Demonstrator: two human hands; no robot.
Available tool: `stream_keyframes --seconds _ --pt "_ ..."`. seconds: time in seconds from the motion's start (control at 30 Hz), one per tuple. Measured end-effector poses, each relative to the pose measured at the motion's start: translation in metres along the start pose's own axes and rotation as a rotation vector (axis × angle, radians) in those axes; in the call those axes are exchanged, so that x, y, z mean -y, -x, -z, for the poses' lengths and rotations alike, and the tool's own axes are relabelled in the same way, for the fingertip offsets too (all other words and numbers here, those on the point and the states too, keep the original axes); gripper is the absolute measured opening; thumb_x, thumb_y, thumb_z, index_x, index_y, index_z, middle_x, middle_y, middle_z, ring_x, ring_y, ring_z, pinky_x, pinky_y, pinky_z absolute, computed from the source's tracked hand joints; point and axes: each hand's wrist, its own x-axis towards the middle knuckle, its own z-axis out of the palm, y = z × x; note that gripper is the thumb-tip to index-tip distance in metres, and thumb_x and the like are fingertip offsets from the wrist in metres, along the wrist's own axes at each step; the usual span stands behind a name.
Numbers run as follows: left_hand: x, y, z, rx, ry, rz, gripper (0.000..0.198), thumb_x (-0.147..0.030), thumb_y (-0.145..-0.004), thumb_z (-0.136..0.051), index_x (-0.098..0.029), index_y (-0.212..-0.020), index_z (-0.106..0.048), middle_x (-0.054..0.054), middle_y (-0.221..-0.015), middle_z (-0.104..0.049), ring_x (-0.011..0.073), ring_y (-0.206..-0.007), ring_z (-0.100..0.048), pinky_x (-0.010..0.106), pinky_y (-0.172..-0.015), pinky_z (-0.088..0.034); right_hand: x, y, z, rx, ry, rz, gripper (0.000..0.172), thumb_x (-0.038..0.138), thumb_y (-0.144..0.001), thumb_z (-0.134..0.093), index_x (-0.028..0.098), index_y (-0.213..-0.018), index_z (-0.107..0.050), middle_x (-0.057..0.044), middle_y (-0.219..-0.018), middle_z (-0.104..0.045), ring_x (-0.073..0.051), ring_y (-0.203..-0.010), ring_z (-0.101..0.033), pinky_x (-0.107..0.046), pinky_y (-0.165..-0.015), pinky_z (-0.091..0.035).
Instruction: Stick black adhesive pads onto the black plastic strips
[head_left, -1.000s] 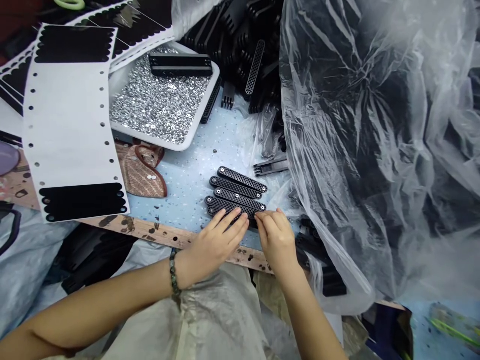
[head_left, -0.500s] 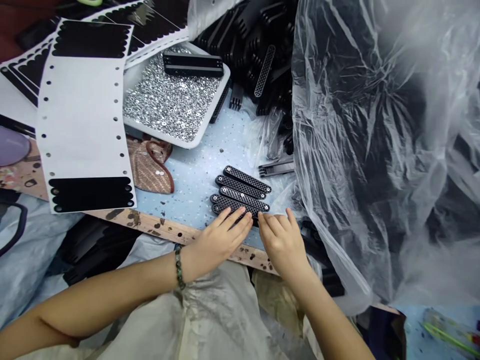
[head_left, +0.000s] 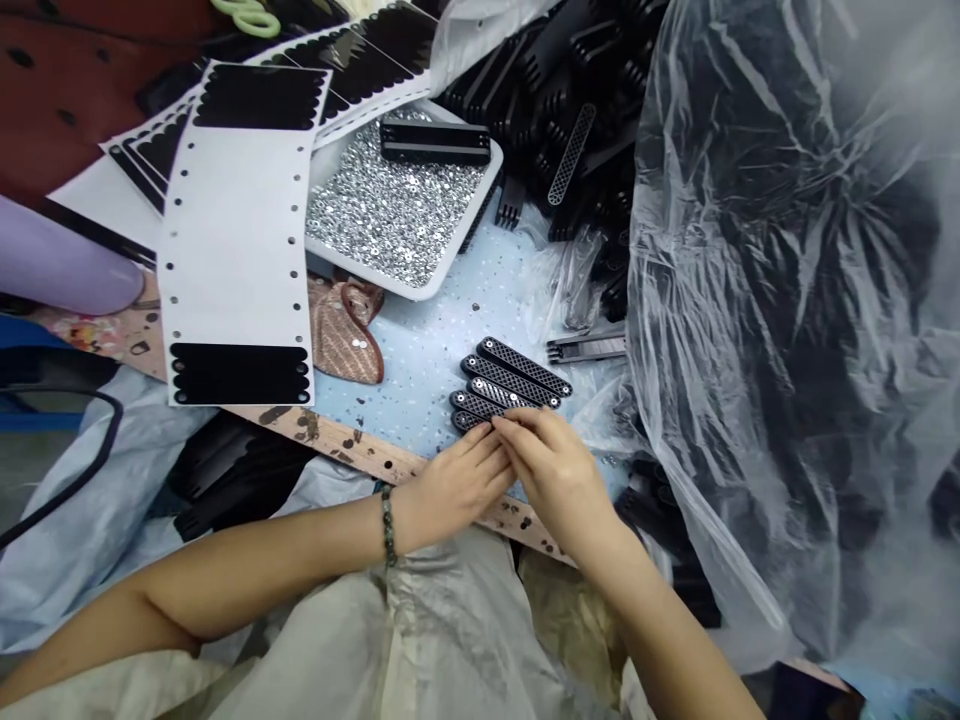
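Black lattice bars (head_left: pixel 517 380) lie fanned in a row of about five on our pale blue speckled mat (head_left: pixel 427 330), just far of the stained wooden strip (head_left: pixel 352 450), with the nearest ones partly under our fingers. Since a moment ago our two hands have closed in: the left hand (head_left: pixel 454 488), a beaded bracelet (head_left: pixel 388 525) on its wrist, and the right hand (head_left: pixel 559 475) now meet over the near end of the row, the right fingers (head_left: pixel 517 425) lapping just above the left. Both hands are curled and low, with fingertips on the nearest bars; we cannot tell whether either is pinching a bar or only resting on it. Far of the row sits a white tray (head_left: pixel 465 240) heaped with small silver discs (head_left: pixel 394 205), one black bar (head_left: pixel 435 143) laid across them, and black comb-like parts (head_left: pixel 577 120) pile up beyond it. To the left lie a white card sheet with black scalloped ends (head_left: pixel 236 230) and a patterned pouch (head_left: pixel 345 335), while clear polythene (head_left: pixel 780 300) bulks up on the right
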Motion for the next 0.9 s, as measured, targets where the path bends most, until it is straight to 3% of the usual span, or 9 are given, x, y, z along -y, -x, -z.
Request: stream_keyframes --seconds 0.17,0.47,0.77,0.9 --pt "0.001 0.005 -0.007 0.006 0.017 -0.090 0.037 -0.027 -0.095 -0.043 -0.012 -0.128 -0.049 0.013 -0.127 -0.057 0.0255 -0.124 -0.046 0.045 -0.107 -0.032 0.021 -0.034 -0.015 0.191 0.109 0.131 0.022 0.010 -0.089 -0.042 0.017 -0.093 -0.062 -0.008 -0.093 -0.065 -0.019 -0.083 -0.057 -0.045 -0.100 -0.040" --pt "-0.012 0.002 -0.035 -0.027 -0.040 0.039 0.038 -0.024 -0.096 -0.043 -0.015 -0.133 -0.046 0.009 -0.136 -0.049 0.0236 -0.128 -0.037 0.037 -0.105 -0.032 0.045 -0.033 -0.033 0.137 0.217 -0.120 0.026 0.007 -0.084 -0.039 0.022 -0.081 -0.060 -0.005 -0.069 -0.055 -0.023 -0.075 -0.052 -0.058 -0.103 -0.027" --pt "-0.004 -0.001 -0.020 0.025 -0.080 -0.096 0.026 -0.023 -0.089 -0.051 -0.018 -0.111 -0.063 0.009 -0.120 -0.063 0.0253 -0.116 -0.050 0.043 -0.098 -0.036 0.036 -0.044 -0.025 0.202 0.251 -0.178 0.021 0.014 -0.084 -0.043 0.019 -0.067 -0.054 -0.003 -0.066 -0.057 -0.018 -0.067 -0.054 -0.052 -0.098 -0.033" --pt "-0.001 -0.002 -0.016 -0.055 -0.106 -0.077 0.033 -0.025 -0.091 -0.046 -0.016 -0.120 -0.058 0.011 -0.132 -0.055 0.0264 -0.121 -0.047 0.047 -0.102 -0.033 0.030 -0.040 -0.020 0.145 0.144 -0.218 0.018 0.015 -0.084 -0.044 0.019 -0.070 -0.055 -0.002 -0.071 -0.060 -0.017 -0.069 -0.057 -0.048 -0.098 -0.035"
